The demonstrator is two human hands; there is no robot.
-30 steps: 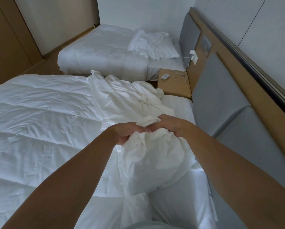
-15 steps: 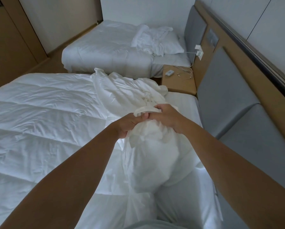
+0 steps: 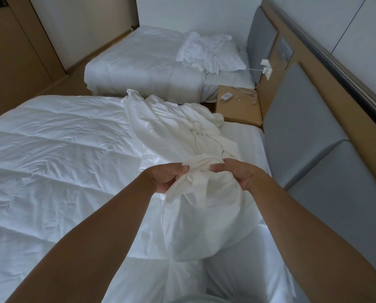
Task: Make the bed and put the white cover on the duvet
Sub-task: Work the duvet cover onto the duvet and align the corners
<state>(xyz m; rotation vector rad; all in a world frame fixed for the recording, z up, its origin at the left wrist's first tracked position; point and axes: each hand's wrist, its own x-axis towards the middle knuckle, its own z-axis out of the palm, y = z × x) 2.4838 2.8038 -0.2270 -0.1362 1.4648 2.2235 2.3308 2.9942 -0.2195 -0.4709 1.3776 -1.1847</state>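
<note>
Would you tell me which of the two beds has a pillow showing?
The far bed: a pillow lies at its head; the near bed shows none.

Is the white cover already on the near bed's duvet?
No, the quilted duvet lies bare while both the left hand and right hand grip the bunched white cover.

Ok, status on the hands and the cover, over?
Left hand and right hand both pinching bunched white cover. Duvet lies flat, cover not on yet. Nothing blocking.

Bare left forearm (image 3: 91, 241) and right forearm (image 3: 313, 232) lead to the left hand (image 3: 166, 178) and right hand (image 3: 239, 173); pale grey-green clothing (image 3: 193, 299) edges the bottom.
</note>
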